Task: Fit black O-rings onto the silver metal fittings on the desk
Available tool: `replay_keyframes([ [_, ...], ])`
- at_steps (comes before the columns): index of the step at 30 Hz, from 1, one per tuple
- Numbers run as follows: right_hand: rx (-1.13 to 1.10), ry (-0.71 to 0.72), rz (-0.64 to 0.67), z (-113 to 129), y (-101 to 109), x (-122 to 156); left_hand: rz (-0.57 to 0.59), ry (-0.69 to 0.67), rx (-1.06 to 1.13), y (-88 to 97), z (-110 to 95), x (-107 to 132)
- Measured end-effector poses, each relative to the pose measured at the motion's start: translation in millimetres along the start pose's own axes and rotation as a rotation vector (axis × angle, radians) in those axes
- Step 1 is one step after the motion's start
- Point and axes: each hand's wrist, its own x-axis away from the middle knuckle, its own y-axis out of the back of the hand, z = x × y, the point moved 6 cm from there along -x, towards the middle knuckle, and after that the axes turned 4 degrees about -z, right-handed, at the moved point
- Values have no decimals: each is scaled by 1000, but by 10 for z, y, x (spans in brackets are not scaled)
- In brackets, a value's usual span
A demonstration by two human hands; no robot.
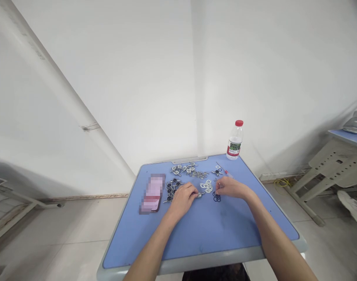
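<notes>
My left hand [182, 198] is closed on a small metal fitting [200, 194] low over the blue desk, its tip sticking out past the fingers. My right hand [231, 187] has its fingers pinched together just above a small pile of black rubber rings [216, 198]; what lies between the fingertips is too small to make out. Flat white gaskets [207, 186] are heaped between the two hands. Several metal fittings with black round faces [169, 191] lie just left of my left hand, which partly covers them.
Toward the desk's back are fittings with white gaskets [190, 170] and loose metal pins [200, 174]. A phone [155, 193] lies on the left. A red-capped water bottle [234, 144] stands at the back right corner, near a thin red-and-clear tool [226, 171]. A wall rises behind the desk [207, 238].
</notes>
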Motion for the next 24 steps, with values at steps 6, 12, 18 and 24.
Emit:
replay_keyframes([
  [6,6,8,-53,52,55,22,-60,80,196,108,105,-40],
  [12,-22,43,-154,151,107,29,-162,200,303,221,261,-59],
  [18,-124,156,-286,365,72,45,-150,141,292,178,140,-56],
  [24,-107,296,-298,620,-140,46,-135,-9,209,83,-41,-29],
])
